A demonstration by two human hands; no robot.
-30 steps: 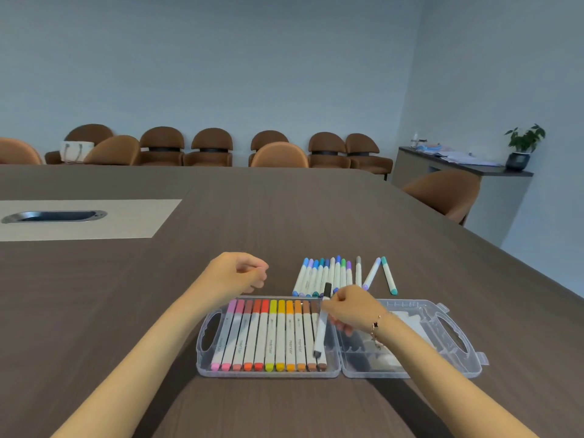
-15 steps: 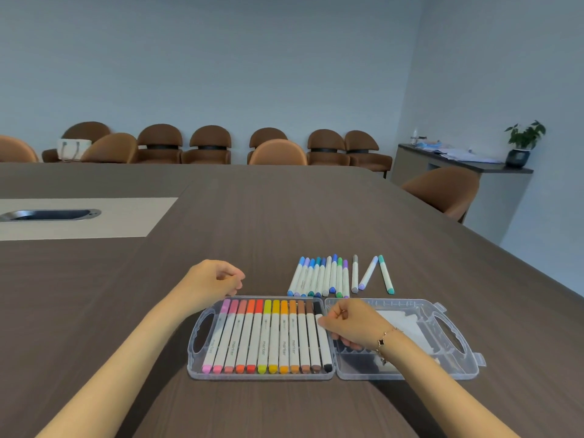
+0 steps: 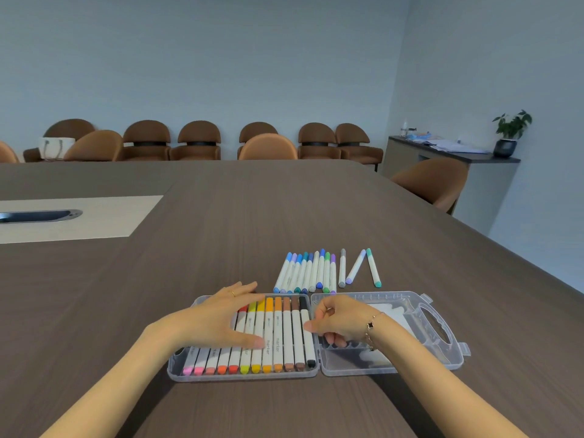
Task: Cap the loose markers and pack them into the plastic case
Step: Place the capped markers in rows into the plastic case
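Observation:
A clear plastic case (image 3: 442, 330) lies open on the table in front of me. Its left half holds a row of capped markers (image 3: 278, 343), pink through orange and brown to a black marker (image 3: 306, 333) at the right end. My left hand (image 3: 218, 317) lies flat and open across the pink and red markers. My right hand (image 3: 339, 320) is loosely curled over the case's hinge, thumb touching the black marker, gripping nothing. Several capped blue, green and purple markers (image 3: 308, 273) lie side by side on the table behind the case, with three more markers (image 3: 358, 268) apart at their right.
The right half of the case holds only a white insert (image 3: 392, 314). A pale panel with a metal cable slot (image 3: 41, 214) lies at the table's far left. Brown chairs (image 3: 196, 142) line the far edge, and one chair (image 3: 433, 180) stands at the right edge.
My right hand laid the black marker into the case's last slot and let go. My left hand came down from a fist behind the case and now lies flat on the packed markers.

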